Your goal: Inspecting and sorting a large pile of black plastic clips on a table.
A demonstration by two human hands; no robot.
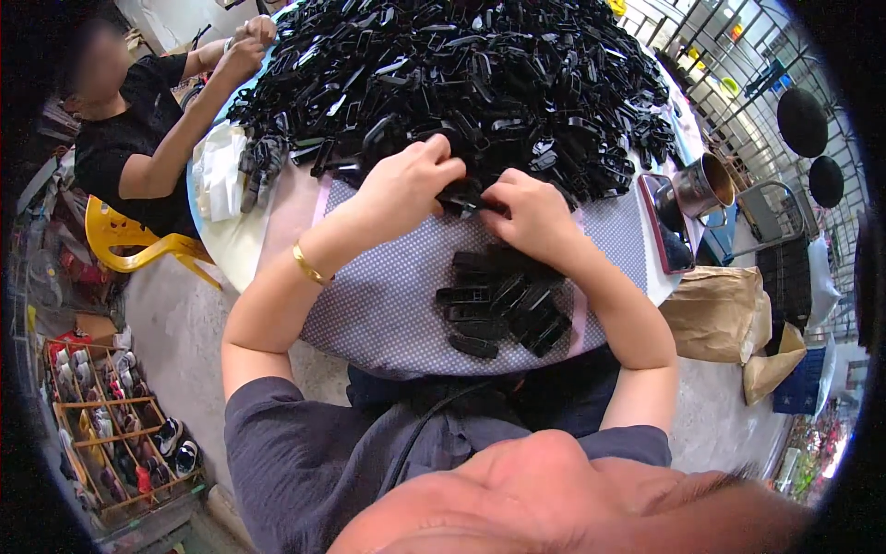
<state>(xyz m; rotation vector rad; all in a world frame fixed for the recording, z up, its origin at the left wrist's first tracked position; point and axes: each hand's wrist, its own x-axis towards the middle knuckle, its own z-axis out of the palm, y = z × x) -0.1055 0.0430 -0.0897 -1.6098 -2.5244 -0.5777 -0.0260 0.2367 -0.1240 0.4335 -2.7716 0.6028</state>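
Note:
Both of my hands meet at the near edge of a large heap of black plastic parts (461, 74). My left hand (411, 185) is closed, its fingertips pinching a small glossy black plastic part (463, 198). From the other side, my right hand (528, 214) grips the same part between thumb and fingers. Its exact shape is partly hidden by my fingers. Nearer to me, a small pile of similar black parts (508, 300) lies on the patterned tablecloth (378, 309). A gold bracelet (311, 265) circles my left wrist.
A metal cup (703, 187) and a red-edged phone-like slab (666, 226) sit at the table's right. Gloves (263, 171) and white cloth (220, 171) lie at left, near another person (138, 120) on a yellow chair (138, 238). A brown paper bag (715, 314) stands right; a shoe rack (106, 425) lower left.

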